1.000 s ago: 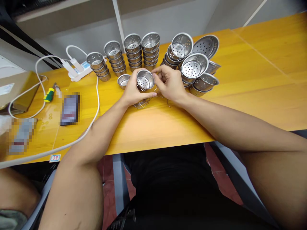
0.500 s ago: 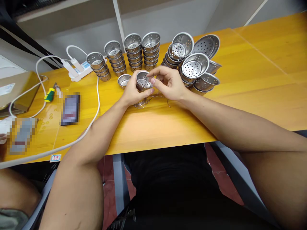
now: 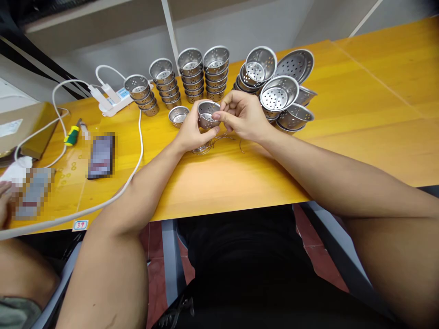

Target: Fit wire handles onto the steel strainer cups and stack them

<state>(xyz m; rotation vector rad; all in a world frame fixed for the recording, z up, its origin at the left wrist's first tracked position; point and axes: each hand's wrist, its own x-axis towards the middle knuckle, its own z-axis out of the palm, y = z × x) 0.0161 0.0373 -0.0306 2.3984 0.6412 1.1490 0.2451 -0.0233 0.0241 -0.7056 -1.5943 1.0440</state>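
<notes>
My left hand [image 3: 195, 130] is wrapped around a small perforated metal cup [image 3: 206, 119], its mouth facing up towards me. At that cup's right rim, my right hand [image 3: 242, 114] has thumb and forefinger pinched together; what sits between them is too small to make out. On the table under my hands lie a coil of thin wire [image 3: 203, 148] and some loose curved wires [image 3: 224, 137]. A second small perforated cup [image 3: 178, 117] stands just left of my left hand.
Behind are several stacks of perforated cups [image 3: 190, 68], with larger cups bearing wires [image 3: 279, 93] to the right. A power strip [image 3: 115, 103], white cable [image 3: 140, 141], screwdriver [image 3: 72, 135] and two blurred phones [image 3: 101, 156] lie left. Another person's hand [image 3: 4, 203] is at the far left.
The cup in my left hand has shifted slightly right and its mouth has tipped. My right thumb and forefinger have closed together at its rim. The other person's hand has come further into view with white paper.
</notes>
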